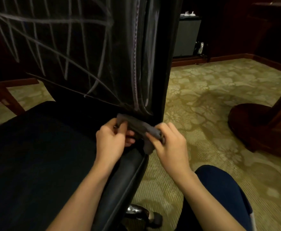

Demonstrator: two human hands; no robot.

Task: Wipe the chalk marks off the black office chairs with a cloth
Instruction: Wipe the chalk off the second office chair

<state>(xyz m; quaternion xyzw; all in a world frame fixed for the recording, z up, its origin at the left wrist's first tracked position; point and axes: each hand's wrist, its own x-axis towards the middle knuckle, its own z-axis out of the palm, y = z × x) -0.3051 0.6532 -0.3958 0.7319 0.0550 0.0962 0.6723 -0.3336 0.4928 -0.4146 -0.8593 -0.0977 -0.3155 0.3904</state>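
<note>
Holding a gray cloth [137,126] between them, the left hand [110,140] and the right hand [168,144] each pinch one end tight. The cloth sits at the bottom of the black chair [86,64] back, just above the seat. White chalk marks [53,39] cover the chair back above the cloth.

The upright chalk-marked backrest [89,52] blocks the way ahead, and the seat [36,155] fills the left. Open carpet [203,100] lies to the right, up to a dark wooden pedestal base [261,127].
</note>
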